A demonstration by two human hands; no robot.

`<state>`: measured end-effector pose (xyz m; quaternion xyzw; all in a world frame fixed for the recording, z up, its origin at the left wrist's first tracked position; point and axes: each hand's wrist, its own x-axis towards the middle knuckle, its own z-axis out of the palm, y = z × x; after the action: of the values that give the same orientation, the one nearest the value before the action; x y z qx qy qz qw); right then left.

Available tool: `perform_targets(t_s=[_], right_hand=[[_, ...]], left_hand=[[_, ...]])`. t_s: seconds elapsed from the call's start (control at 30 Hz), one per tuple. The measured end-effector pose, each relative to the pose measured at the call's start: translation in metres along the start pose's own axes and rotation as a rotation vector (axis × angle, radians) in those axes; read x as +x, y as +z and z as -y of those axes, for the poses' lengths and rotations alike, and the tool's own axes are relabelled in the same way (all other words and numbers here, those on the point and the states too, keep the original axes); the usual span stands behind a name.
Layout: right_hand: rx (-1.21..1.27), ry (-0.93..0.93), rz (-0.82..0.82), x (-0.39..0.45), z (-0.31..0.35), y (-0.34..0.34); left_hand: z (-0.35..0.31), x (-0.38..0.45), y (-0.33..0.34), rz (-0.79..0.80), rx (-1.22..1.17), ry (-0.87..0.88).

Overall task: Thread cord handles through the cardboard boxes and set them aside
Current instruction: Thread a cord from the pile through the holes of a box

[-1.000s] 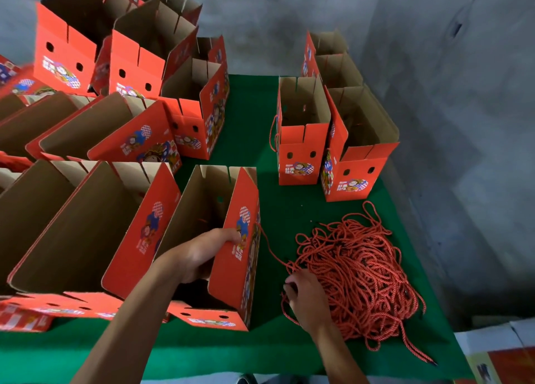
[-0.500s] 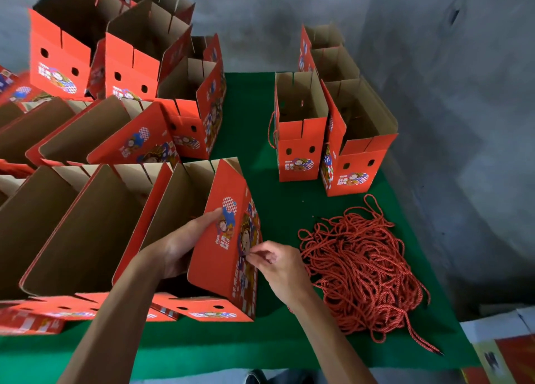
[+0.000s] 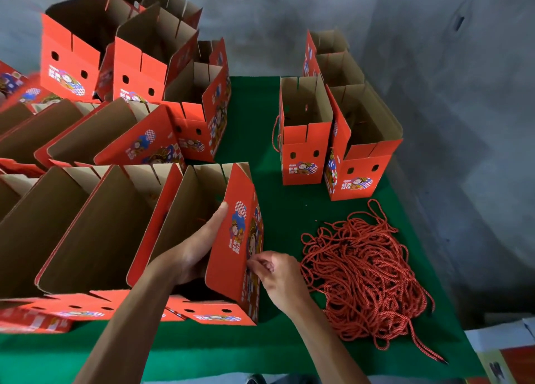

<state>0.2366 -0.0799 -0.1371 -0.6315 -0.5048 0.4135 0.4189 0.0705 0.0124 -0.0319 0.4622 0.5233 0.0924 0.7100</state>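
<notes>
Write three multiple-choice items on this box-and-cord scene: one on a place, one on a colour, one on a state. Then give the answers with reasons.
1. Where does the tangled pile of red twisted cord lie?
A. Inside a box
B. On the green cloth-covered table, to the right of the right hand
C. On the floor

2. What colour is the inside of the red printed cardboard box being worked on?
A. Plain brown
B. White
C. Green

3. What is the left hand doing?
A. Resting flat on the table
B. Gripping the box's side panel, thumb along its edge
C. Lifting cord from the pile

Answers: 1 B, the pile sits on the cloth beside that hand. 2 A, bare cardboard shows inside. 3 B, the palm lies inside the box against the panel while the right hand pinches at its outer face.
</notes>
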Motion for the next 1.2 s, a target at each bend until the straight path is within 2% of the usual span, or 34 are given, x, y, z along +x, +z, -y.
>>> perform_targets(t_s=[0.13,0.27,0.33,0.43,0.5,0.7,0.83,0.9,1.03,1.1,1.2], right_hand=[[-0.016,-0.004,0.000,-0.001,-0.005,-0.001],[0.086,0.081,-0.035,0.005,-0.012,-0.002],[0.139,0.124,-0.061,0.005,-0.010,0.000],[0.077,0.091,-0.091,-0.001,-0.008,0.002],[0.043,0.076,-0.080,-0.005,-0.005,0.000],[-0.015,0.139,0.121,-0.008,0.008,0.002],[0.082,0.037,0.243,-0.017,0.018,0.007],[0.080,0.067,0.303,-0.018,0.017,0.004],[0.039,0.104,0.426,-0.020,0.009,0.002],[0.080,0.060,0.392,-0.019,0.010,0.006],[0.100,-0.048,0.218,-0.017,0.006,0.013]], left_hand=[[-0.005,0.001,0.011,-0.032,0.036,0.007],[-0.003,0.009,0.021,-0.115,0.087,-0.077],[-0.001,0.014,0.026,-0.125,0.250,-0.069],[0.003,0.021,0.035,-0.172,0.557,-0.027],[0.005,0.025,0.040,-0.206,0.633,-0.019],[0.005,0.025,0.046,-0.215,0.766,-0.071],[0.001,0.020,0.057,-0.491,1.193,0.018],[0.000,0.019,0.053,-0.522,1.206,0.036],[0.001,0.015,0.041,-0.428,1.095,0.150],[0.000,0.013,0.041,-0.365,0.988,0.203],[-0.001,0.014,0.044,-0.307,0.956,0.274]])
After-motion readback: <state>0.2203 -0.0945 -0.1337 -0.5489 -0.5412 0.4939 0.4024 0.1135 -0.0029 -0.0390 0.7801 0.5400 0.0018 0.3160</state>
